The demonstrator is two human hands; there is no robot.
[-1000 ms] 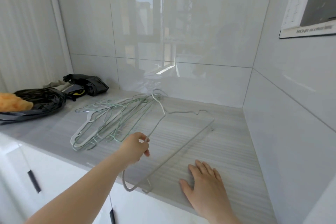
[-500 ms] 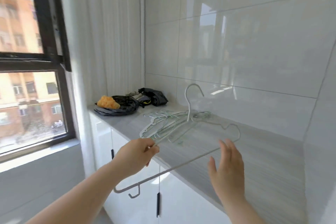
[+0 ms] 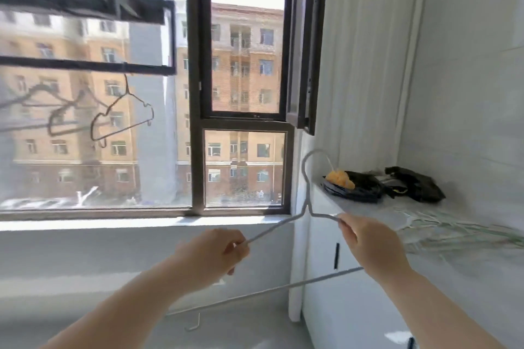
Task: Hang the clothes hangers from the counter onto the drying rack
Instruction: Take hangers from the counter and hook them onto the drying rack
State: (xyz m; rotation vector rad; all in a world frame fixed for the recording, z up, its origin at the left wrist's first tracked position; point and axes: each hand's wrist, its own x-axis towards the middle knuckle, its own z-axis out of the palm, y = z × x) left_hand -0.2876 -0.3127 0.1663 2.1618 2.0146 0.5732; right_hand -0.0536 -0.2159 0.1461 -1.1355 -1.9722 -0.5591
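two hands hold one grey wire hanger (image 3: pixel 308 209) in the air in front of the window (image 3: pixel 243 65), away from the counter (image 3: pixel 425 252) and below the drying rack (image 3: pixel 85 5). your left hand (image 3: pixel 212 253) has its fingers clenched round the left shoulder wire. your right hand (image 3: pixel 368 241) pinches the right shoulder between thumb and forefinger, and its other fingers are curled out of sight. the hook stands upright above and between your hands. the bottom bar slants down to the left and ends in a small notch hook near the floor. the right corner of the hanger is hidden behind your right hand, and its left corner is hidden by your left forearm.

the rack is a dark frame at the upper left, cut off by the top and left edges. one dark hanger (image 3: pixel 127 88) hangs from its lower bar. to the left of it are smeared shapes (image 3: pixel 56 110), probably more hangers, too blurred to count.

on the counter at your right lies a pile of pale hangers (image 3: pixel 453 231), so blurred that the single wires cannot be told apart, and it runs off the right edge. further back a black bag (image 3: pixel 363 193) holds something orange (image 3: pixel 338 177), with a second dark bundle (image 3: pixel 414 183) just beside it by the wall. what the orange thing is cannot be made out.
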